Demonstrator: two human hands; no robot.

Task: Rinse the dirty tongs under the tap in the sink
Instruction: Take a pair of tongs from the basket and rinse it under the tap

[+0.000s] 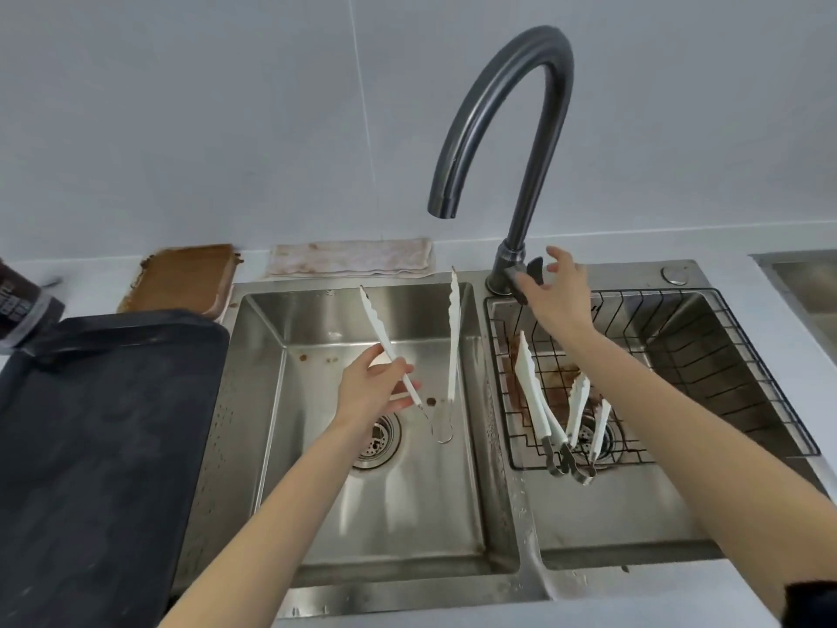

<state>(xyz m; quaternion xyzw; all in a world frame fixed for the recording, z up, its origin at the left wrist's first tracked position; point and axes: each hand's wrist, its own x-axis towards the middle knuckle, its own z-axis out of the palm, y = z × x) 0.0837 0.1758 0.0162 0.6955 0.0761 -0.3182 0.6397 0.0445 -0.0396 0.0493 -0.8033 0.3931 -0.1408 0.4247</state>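
My left hand (378,387) grips one arm of a pair of white tongs (453,337) and holds them spread wide over the left sink basin (267,383). Their tips point away from me, below and left of the spout. The dark curved tap (507,106) rises between the two basins, and no water runs from it. My right hand (555,292) reaches to the tap's lever (534,267) at its base, fingers spread and just touching or beside it.
Two more white tongs (557,401) lie in a black wire rack (733,337) in the right basin, amid brown stains. A dark tray (99,446) covers the counter on the left. Behind it are a brown-smeared board (185,274), a stained cloth (348,258) and a dark bottle (20,305).
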